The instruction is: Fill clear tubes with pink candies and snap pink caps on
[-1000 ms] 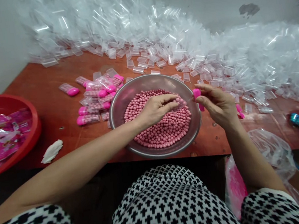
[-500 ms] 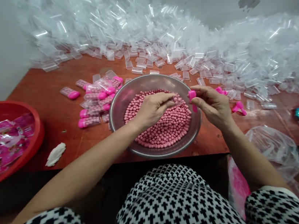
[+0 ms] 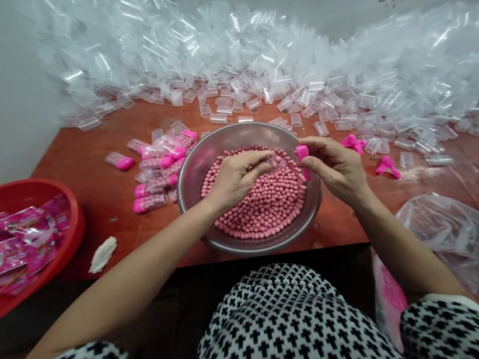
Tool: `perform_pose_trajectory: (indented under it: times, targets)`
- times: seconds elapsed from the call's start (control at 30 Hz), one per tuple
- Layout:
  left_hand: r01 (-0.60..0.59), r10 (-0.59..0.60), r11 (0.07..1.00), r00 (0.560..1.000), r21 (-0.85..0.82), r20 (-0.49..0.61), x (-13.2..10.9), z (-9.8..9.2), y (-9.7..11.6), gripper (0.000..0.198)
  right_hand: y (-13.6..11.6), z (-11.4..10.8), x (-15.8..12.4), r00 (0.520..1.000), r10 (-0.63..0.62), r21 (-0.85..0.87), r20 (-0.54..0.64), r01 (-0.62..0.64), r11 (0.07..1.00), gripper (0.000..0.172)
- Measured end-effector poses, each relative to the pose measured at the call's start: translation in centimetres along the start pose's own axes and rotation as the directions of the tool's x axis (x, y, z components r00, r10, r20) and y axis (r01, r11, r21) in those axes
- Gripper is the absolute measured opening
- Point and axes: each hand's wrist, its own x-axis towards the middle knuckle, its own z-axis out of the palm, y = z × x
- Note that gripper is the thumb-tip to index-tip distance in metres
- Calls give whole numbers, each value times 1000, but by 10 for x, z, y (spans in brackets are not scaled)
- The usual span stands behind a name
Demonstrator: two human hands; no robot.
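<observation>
I am watching, over the round steel bowl [image 3: 183, 178] of pink beads [image 3: 265, 211] at the near edge of the table [image 3: 100, 162], the left hand [image 3: 234, 177] pinching a seemingly light, slippery clear plastic tube [image 3: 276, 161] by its sides, the right hand [image 3: 335, 168] gripping a stiff pink cap [image 3: 302, 154].

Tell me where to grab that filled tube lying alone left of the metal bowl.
Pinch the filled tube across its clear middle, coming down from above: it lies flat on the table with room along both long sides, and its pink cap might pull off.
</observation>
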Motion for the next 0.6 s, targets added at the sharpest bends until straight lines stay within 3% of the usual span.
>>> perform_pose_trajectory:
  times: [0.17, 0.23, 0.4, 0.5, 0.6]
  targets:
    - [98, -99, 972, 995, -212, 6, 0, 1, 2, 36, -2, -2, 2, 999, -26, -65, 28, 28, 997, 29]
    - [48, -49, 987, 999, -151, 1, 1, -2, 8, 33, -1, -3, 2, 999, -19, -86, 33, 22, 996, 29]
    - [-176, 170, 963, 984, 206, 44, 6, -18, 24, 24, 3, -3, -1, 999, 13, -67, 40, -10, 998, 30]
    - [-162, 150, 950, 986, 267, 68, 6, -21, 21, 22, 3, 0, -2, 999, 23, -66, 31, -21, 998, 29]
    - [-94, 97, 979, 995, 181, -7, 2, -17, 13, 24, 2, 2, -1, 999, 18, -65, 37, -16, 998, 28]
